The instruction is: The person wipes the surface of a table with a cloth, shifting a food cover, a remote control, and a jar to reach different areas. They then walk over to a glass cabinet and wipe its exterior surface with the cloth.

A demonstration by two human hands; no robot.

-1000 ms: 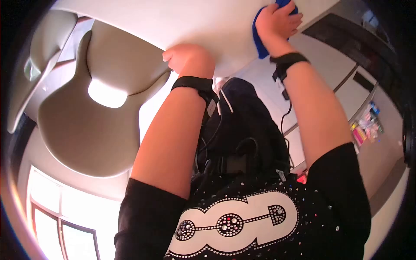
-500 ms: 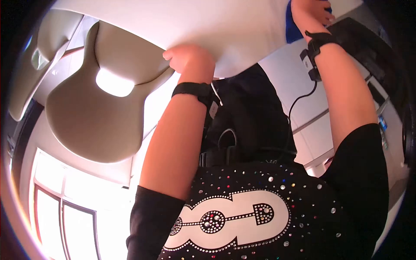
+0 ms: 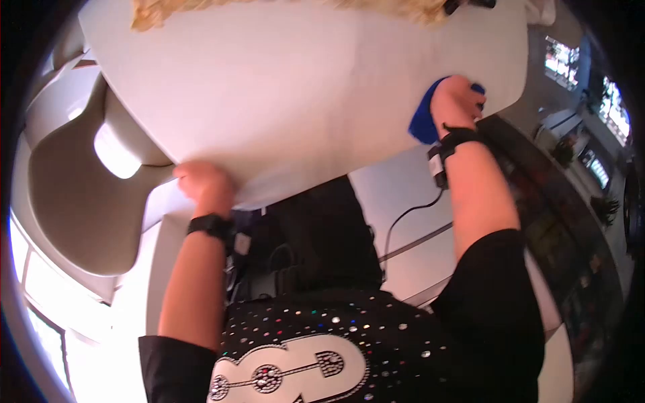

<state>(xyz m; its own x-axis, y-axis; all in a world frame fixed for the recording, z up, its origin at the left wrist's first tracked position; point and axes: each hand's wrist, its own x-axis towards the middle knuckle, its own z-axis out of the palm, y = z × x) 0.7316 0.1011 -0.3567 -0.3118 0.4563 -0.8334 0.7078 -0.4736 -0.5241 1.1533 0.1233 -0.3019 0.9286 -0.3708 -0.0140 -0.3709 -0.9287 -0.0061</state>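
Note:
My right hand (image 3: 457, 104) is closed around a blue cloth (image 3: 424, 119), pressed on the white tabletop (image 3: 282, 80) near its front right edge. Part of the cloth spreads out to the left of the hand, and a bit shows beyond the fingers. At the table's front left edge, my left hand (image 3: 207, 181) is slightly blurred, its fingers curled at the rim. Both wrists wear black straps (image 3: 212, 226) with small devices attached.
A beige chair (image 3: 80, 201) with an opening in its back stands at the left, close to the table. Along the far side lies a yellowish, ruffled strip (image 3: 228, 5), with a dark object (image 3: 470, 5) near its right end. A black cable (image 3: 403, 215) hangs from the right wrist.
The view has shifted, showing more of the tabletop and the ruffled strip. Both hands appear lower and farther left in view. The right hand still holds the blue cloth.

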